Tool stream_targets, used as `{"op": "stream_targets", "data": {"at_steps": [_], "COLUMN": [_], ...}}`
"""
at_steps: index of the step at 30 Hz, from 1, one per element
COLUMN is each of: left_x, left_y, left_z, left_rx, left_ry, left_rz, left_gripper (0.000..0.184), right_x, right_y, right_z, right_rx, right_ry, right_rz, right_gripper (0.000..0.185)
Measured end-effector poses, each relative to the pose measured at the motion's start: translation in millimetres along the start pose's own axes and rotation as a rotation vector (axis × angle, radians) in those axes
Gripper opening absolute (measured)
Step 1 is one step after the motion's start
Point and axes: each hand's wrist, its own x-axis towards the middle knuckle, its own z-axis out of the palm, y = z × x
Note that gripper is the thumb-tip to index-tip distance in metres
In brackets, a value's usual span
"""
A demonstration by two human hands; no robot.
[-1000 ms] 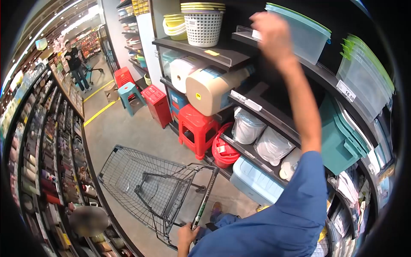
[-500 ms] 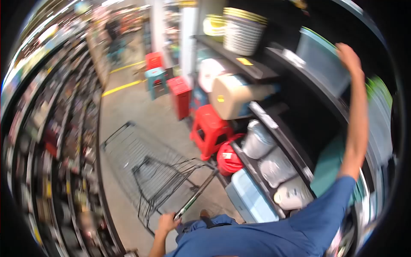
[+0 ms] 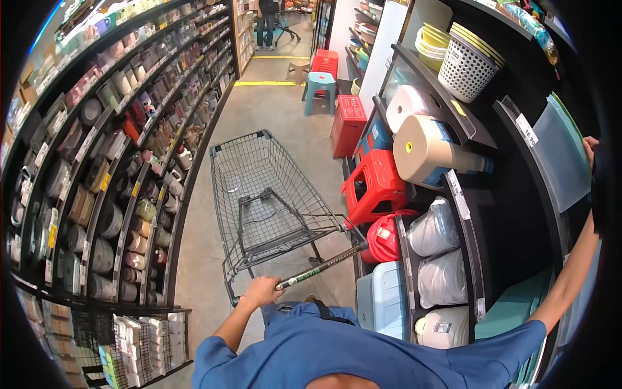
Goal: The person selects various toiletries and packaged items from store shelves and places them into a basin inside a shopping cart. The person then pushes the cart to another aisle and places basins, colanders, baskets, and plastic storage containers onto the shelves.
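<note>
My left hand (image 3: 262, 292) is wrapped round the handle (image 3: 317, 267) of a wire shopping cart (image 3: 259, 194); the cart's basket holds nothing. At the far right, my right hand (image 3: 589, 148) is raised beside a translucent blue storage bin (image 3: 562, 155) with a green rim, on the upper shelf. Only part of that hand shows, next to a dark edge, with its fingers mostly hidden. A price label (image 3: 527, 129) sits on the shelf edge beside the bin.
Shelves of mugs and jars (image 3: 97, 181) line the left side. On the right are a red stool (image 3: 376, 185), a light blue box (image 3: 382, 298), wrapped buckets (image 3: 442, 279) and white baskets (image 3: 466, 68). A person (image 3: 266, 24) stands far down the aisle.
The view has turned right and straightened. My right hand has moved from above the bin to its far right side. My left hand has stayed on the cart handle.
</note>
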Motion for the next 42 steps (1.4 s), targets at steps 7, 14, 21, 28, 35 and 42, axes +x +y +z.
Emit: {"op": "stream_targets", "data": {"at_steps": [7, 14, 21, 28, 35, 42], "left_x": [-3, 3, 3, 4, 11, 19], "left_y": [-11, -8, -7, -9, -11, -16], "left_z": [11, 8, 6, 4, 1, -7], "left_rx": [0.001, -0.042, -0.005, -0.014, -0.019, 0.054], "left_ry": [0.079, 0.103, 0.058, 0.017, -0.044, -0.124], "left_rz": [0.04, 0.032, -0.001, 0.001, 0.097, 0.232], "left_gripper": [0.034, 0.034, 0.033, 0.035, 0.035, 0.038], "right_x": [20, -9, -18, -51, -137, -219], "right_y": [43, -22, -41, -73, -92, -33], "right_z": [44, 12, -5, -42, -116, -175], "right_rx": [-0.246, -0.319, -0.409, -0.497, -0.655, -0.685], "right_ry": [0.403, 0.304, 0.512, 0.556, 0.564, 0.329], "right_rz": [-0.204, -0.037, -0.087, -0.097, 0.021, 0.271], "right_gripper": [0.029, 0.015, 0.01, 0.007, 0.013, 0.012]}}
